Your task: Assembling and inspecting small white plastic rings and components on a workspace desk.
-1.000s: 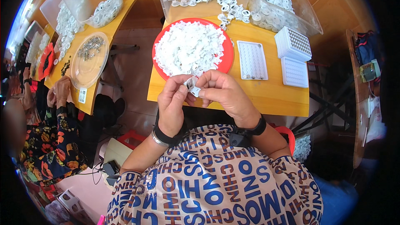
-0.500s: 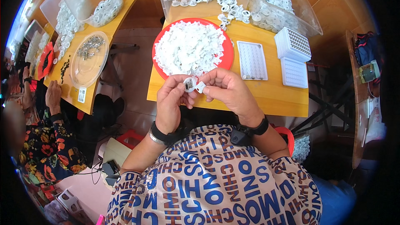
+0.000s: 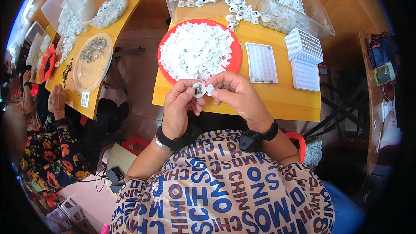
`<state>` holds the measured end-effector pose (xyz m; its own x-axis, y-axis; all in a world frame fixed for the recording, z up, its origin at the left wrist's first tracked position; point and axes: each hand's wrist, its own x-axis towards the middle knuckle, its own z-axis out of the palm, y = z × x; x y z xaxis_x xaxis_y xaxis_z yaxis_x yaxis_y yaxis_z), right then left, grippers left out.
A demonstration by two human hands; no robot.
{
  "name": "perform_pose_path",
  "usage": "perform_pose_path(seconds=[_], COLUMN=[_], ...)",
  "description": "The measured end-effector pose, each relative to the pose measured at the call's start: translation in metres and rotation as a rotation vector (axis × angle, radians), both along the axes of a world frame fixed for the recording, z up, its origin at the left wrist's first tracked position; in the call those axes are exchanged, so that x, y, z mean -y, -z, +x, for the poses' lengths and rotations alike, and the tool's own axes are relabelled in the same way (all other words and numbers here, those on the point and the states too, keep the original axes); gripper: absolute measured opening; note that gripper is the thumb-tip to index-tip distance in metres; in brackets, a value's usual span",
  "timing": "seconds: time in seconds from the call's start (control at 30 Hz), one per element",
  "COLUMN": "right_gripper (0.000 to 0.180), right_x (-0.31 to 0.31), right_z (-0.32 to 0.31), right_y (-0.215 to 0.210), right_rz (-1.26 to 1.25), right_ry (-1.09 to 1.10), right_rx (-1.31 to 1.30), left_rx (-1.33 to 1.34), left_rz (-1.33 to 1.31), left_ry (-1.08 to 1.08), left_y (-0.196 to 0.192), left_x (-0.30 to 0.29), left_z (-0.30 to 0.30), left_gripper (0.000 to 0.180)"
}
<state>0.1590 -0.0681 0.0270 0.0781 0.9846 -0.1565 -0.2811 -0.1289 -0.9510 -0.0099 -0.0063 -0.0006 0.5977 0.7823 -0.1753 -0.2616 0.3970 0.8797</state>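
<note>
My left hand (image 3: 181, 99) pinches a small round white plastic housing (image 3: 199, 90) with dark metal parts showing inside it. Between the thumb and fingertips of my right hand (image 3: 232, 93) is a small flat white plastic piece (image 3: 209, 89), held right beside the housing; whether the two touch I cannot tell. Both hands are over the table's near edge, just in front of a red round tray (image 3: 237, 56). A heap of small white plastic pieces (image 3: 197, 47) fills that tray.
Right of the tray lies a shallow white tray (image 3: 261, 60), then stacked white trays (image 3: 304, 45). Round white housings (image 3: 236, 2) lie behind, next to a clear bin (image 3: 323, 21). At left, a co-worker's hand (image 3: 56, 99) rests by another table holding a clear round lid (image 3: 82, 80).
My hands stay almost in place. The round housing has turned slightly and the white piece in my right hand has shifted a little beside it.
</note>
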Motion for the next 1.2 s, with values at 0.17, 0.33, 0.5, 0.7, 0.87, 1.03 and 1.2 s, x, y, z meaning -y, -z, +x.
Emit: perform_pose_path(seconds=[0.17,0.33,0.5,0.7,0.87,1.03,1.2], right_gripper=[0.011,0.009,0.011,0.022,0.02,0.015,0.014], right_x=[-0.001,0.001,0.0,0.0,-0.001,-0.001,0.0], right_z=[0.003,0.002,0.004,0.002,0.002,0.002,0.004], right_y=[0.007,0.006,0.008,0.01,0.008,0.012,0.012], right_rz=[0.001,-0.003,0.007,0.038,0.031,0.044,0.037], right_ry=[-0.002,0.016,0.004,0.036,0.043,0.043,0.005], right_rx=[0.024,0.005,0.005,0.117,0.17,0.064,0.107], left_rx=[-0.011,0.0,-0.007,-0.026,-0.013,-0.011,-0.014], left_rz=[-0.011,-0.03,-0.04,-0.033,-0.049,-0.05,-0.044], left_ry=[0.003,0.002,0.01,0.005,0.009,0.013,0.017], left_y=[0.0,0.0,0.001,0.002,0.003,0.003,0.002], left_x=[0.0,0.0,0.0,0.0,0.0,0.0,0.0], left_z=[0.0,0.0,0.0,0.001,0.001,0.001,0.001], left_gripper=[0.026,0.023,0.023,0.026,0.022,0.022,0.023])
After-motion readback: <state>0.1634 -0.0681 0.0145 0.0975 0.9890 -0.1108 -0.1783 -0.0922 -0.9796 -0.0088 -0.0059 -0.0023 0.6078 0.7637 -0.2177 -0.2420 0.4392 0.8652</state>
